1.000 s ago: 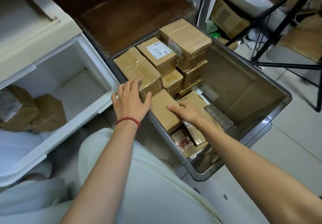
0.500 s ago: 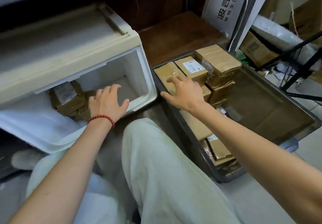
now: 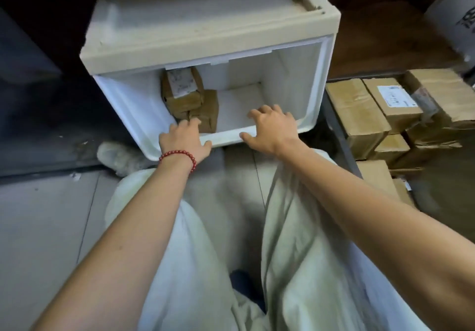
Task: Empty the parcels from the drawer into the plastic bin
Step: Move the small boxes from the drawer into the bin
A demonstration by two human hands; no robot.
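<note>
Both hands have come over from the bin to the drawer since half a second ago; then the right one lay on the boxes in the bin, now it reaches over the drawer's front lip. Right hand (image 3: 272,127) has its fingers spread and loose, grasping nothing, hovering just inside the white drawer (image 3: 312,94). Left hand (image 3: 185,137), with a red bead bracelet (image 3: 177,157) at the wrist, is also open, its fingertips touching or just short of the nearer parcel; I cannot tell which.

Parcels (image 3: 191,101) left in the drawer are two or three small taped cardboard boxes, bunched at the back left corner, one with a white label on top. They look stiff, light and a bit slick from the tape, so I'd take one by opposite side faces.

To the right, the bin (image 3: 336,125) already holds many boxes (image 3: 357,107), stacked close. Grey floor tiles (image 3: 38,215) lie underneath, dark wood behind, and the person crouches in pale trousers.
</note>
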